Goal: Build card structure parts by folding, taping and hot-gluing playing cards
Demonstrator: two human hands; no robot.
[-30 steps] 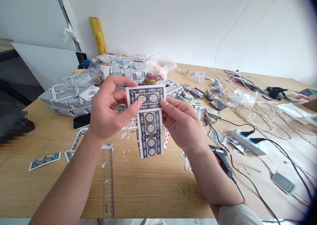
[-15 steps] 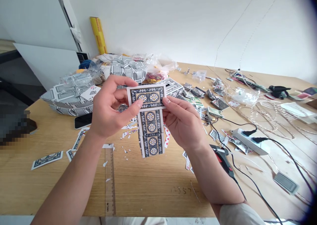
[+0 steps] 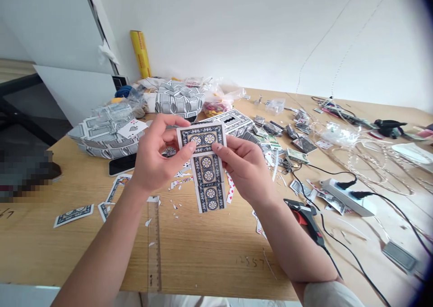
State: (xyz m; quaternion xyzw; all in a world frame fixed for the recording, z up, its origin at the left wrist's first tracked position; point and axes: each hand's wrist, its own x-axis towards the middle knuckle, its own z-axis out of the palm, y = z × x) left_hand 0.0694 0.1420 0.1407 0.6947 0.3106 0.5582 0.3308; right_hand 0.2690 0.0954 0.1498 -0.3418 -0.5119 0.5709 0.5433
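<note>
Between both hands I hold a T-shaped piece made of playing cards point(image 3: 209, 176), backs toward me, above the middle of the table. One card lies crosswise at the top, and a strip of card backs hangs below it. My left hand point(image 3: 162, 156) pinches the crosswise card's left end, thumb in front and fingers behind. My right hand point(image 3: 245, 167) grips near its right lower corner, with the thumb on the card face; its other fingers are partly hidden behind the cards. Whether the pieces are glued together I cannot tell.
Shapes built from cards point(image 3: 179, 100) stand at the back left, near a phone point(image 3: 122, 164). A clear ruler point(image 3: 154, 248) lies in front. At right are a glue gun point(image 3: 306, 219), a power strip point(image 3: 348, 196), cables and small card pieces. Loose cards point(image 3: 73, 215) lie at left.
My right thumb has slid left and slightly down on the crosswise card. The hanging strip is turned a little, its side layer no longer showing. The whole view has shifted slightly.
</note>
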